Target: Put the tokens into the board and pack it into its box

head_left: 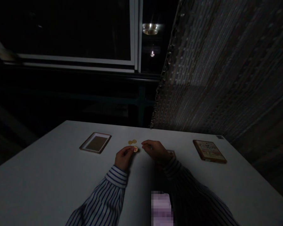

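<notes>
Disc with a red mark (135, 149) is pinched in my left hand (123, 158), just in front of two plain-looking discs (130, 142) on the white table (49, 163), so that's one gripped, two lying flat. Can't spot any discs in the shallow open box (91, 151) off to the left tbh. My right hand (157, 151) is just beside the marked one, fingertips close together, but it's too dark to tell if they're pinching anything.
</notes>
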A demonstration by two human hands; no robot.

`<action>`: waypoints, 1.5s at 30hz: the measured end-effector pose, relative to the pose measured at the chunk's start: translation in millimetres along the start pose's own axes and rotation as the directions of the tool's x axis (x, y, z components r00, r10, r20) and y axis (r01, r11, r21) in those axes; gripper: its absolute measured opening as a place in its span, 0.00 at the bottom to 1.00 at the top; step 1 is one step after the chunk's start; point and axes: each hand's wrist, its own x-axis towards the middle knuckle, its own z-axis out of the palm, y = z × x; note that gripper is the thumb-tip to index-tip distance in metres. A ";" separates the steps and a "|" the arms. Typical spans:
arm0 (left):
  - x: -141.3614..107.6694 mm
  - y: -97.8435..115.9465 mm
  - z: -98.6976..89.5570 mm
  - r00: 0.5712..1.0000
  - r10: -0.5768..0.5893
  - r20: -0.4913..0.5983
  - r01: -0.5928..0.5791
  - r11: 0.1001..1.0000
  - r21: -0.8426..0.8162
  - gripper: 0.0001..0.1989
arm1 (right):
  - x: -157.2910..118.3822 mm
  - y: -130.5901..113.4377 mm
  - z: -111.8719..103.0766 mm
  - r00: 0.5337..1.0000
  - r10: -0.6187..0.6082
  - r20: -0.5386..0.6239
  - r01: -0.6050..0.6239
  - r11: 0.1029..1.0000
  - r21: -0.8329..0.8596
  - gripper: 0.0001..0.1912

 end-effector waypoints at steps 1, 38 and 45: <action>-1.1 0.4 2.1 1.000 0.002 0.006 -0.002 1.000 -0.003 0.17 | -1.8 1.4 -2.7 1.000 0.006 -0.005 -0.006 1.000 0.013 0.12; -19.6 -5.9 76.9 0.993 0.058 0.106 -0.066 0.995 0.080 0.11 | -47.2 43.8 -49.7 0.998 0.045 -0.054 -0.046 0.999 -0.017 0.12; -13.0 -16.7 88.1 0.996 0.055 0.076 -0.060 0.996 0.066 0.12 | -45.0 54.0 -49.0 0.998 0.042 -0.054 -0.045 0.998 -0.053 0.12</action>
